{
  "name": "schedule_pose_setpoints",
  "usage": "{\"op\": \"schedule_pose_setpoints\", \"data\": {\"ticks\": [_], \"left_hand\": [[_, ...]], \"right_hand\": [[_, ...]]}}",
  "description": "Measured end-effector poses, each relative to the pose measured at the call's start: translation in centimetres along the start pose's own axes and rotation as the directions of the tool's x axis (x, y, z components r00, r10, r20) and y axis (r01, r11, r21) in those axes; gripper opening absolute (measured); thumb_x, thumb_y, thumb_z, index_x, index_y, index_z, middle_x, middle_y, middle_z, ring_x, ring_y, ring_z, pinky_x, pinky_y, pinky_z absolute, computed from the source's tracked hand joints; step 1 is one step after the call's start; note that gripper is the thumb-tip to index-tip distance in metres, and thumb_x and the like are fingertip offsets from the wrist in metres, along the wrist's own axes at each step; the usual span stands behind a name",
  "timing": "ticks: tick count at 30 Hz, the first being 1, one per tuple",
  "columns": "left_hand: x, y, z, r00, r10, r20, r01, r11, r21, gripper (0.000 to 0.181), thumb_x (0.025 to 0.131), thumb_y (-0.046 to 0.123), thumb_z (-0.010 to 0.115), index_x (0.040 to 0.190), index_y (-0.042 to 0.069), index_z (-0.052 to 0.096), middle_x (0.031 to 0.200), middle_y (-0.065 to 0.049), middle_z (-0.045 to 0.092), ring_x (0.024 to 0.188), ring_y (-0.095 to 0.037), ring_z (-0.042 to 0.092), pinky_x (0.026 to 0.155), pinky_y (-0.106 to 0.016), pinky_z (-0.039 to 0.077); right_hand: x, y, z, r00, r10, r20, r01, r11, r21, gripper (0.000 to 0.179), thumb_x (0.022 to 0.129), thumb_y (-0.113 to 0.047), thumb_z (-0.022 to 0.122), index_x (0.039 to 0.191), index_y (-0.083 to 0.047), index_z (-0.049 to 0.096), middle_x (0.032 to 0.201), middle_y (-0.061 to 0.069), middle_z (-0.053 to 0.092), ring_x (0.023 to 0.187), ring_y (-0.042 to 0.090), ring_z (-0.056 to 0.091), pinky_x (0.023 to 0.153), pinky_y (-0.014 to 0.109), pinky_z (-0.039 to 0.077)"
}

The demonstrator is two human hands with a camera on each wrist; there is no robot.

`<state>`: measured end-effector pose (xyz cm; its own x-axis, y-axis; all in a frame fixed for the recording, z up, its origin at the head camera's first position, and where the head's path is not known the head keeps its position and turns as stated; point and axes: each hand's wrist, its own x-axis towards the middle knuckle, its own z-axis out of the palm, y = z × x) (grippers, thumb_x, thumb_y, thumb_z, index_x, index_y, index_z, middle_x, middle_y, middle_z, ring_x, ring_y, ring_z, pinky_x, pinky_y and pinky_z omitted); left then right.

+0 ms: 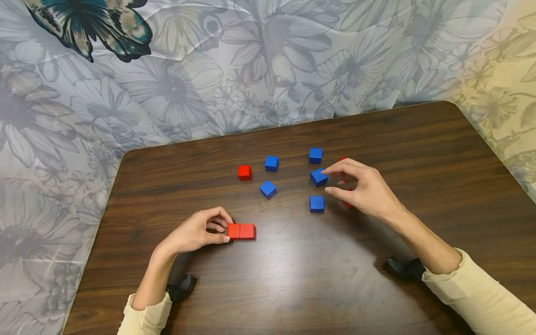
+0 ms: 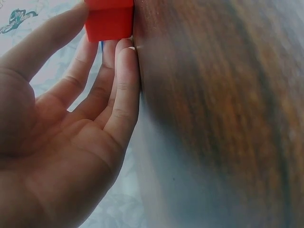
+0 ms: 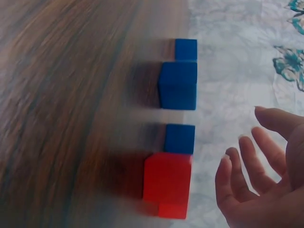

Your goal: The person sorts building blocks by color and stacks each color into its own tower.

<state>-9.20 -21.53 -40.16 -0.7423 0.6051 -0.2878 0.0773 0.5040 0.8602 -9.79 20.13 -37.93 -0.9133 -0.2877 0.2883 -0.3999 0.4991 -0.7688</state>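
Two red cubes sit side by side on the table, their faces touching. My left hand (image 1: pixel 197 231) pinches the left red cube (image 1: pixel 233 231) between thumb and fingers; the right red cube (image 1: pixel 247 231) adjoins it. In the left wrist view, the thumb and fingertips meet the red cube (image 2: pixel 110 21). My right hand (image 1: pixel 366 188) hovers, holding nothing, thumb and fingers apart. Its fingertips overlap a tilted blue cube (image 1: pixel 318 178) in the head view, but the right wrist view shows the hand (image 3: pixel 263 175) apart from the cubes. Two more red cubes lie partly hidden behind it, one at its near side (image 1: pixel 348 204).
Nearby stand a front blue cube (image 1: pixel 317 204) and a back blue cube (image 1: pixel 315 156). Left of these are a lone red cube (image 1: pixel 244 172) and two blue cubes, one square-on (image 1: pixel 271 163), one turned (image 1: pixel 268 189). Patterned cloth (image 1: pixel 268 70) hangs behind the wooden table (image 1: pixel 293 288).
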Motion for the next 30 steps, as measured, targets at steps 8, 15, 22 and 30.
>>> {"op": "schedule_pose_setpoints", "data": {"ticks": [8, 15, 22, 30], "left_hand": [[0.0, 0.0, 0.0, 1.0, 0.004, -0.003, -0.004, 1.0, -0.006, 0.029, 0.085, 0.009, 0.08, 0.107, 0.008, 0.062, 0.11, -0.009, 0.062, 0.104, -0.025, 0.061, 0.091, -0.03, 0.054], [0.0, -0.1, 0.0, 1.0, 0.004, -0.003, -0.004, 1.0, -0.01, 0.029, 0.085, 0.01, 0.08, 0.107, 0.008, 0.062, 0.11, -0.009, 0.062, 0.103, -0.024, 0.061, 0.091, -0.03, 0.054], [0.0, 0.0, 0.0, 1.0, 0.002, -0.005, -0.002, 1.0, -0.011, 0.029, 0.085, 0.01, 0.08, 0.107, 0.008, 0.062, 0.109, -0.009, 0.062, 0.103, -0.024, 0.061, 0.091, -0.03, 0.053], [0.0, -0.1, 0.1, 1.0, 0.01, -0.009, -0.01, 1.0, -0.01, 0.028, 0.085, 0.011, 0.08, 0.108, 0.009, 0.063, 0.11, -0.008, 0.062, 0.103, -0.025, 0.061, 0.091, -0.03, 0.053]], "right_hand": [[-0.7, 0.8, -1.0, 1.0, 0.016, -0.008, -0.017, 0.998, -0.056, 0.038, 0.08, -0.006, 0.083, 0.113, -0.02, 0.072, 0.109, -0.003, 0.067, 0.094, 0.01, 0.063, 0.079, 0.018, 0.053], [-1.3, 1.5, -1.9, 0.998, 0.058, -0.027, -0.059, 0.998, -0.034, 0.041, 0.078, -0.003, 0.084, 0.113, -0.021, 0.071, 0.111, -0.002, 0.068, 0.099, 0.005, 0.061, 0.078, 0.016, 0.051], [-2.0, 1.9, -2.7, 0.994, 0.111, 0.01, -0.111, 0.992, -0.057, 0.038, 0.081, -0.009, 0.083, 0.116, -0.016, 0.071, 0.113, -0.002, 0.068, 0.093, 0.014, 0.063, 0.078, 0.016, 0.051], [-2.3, 2.4, -3.6, 0.989, 0.136, 0.056, -0.133, 0.989, -0.061, 0.037, 0.082, -0.008, 0.082, 0.117, -0.014, 0.07, 0.114, 0.001, 0.068, 0.087, 0.013, 0.066, 0.08, 0.015, 0.05]]}}
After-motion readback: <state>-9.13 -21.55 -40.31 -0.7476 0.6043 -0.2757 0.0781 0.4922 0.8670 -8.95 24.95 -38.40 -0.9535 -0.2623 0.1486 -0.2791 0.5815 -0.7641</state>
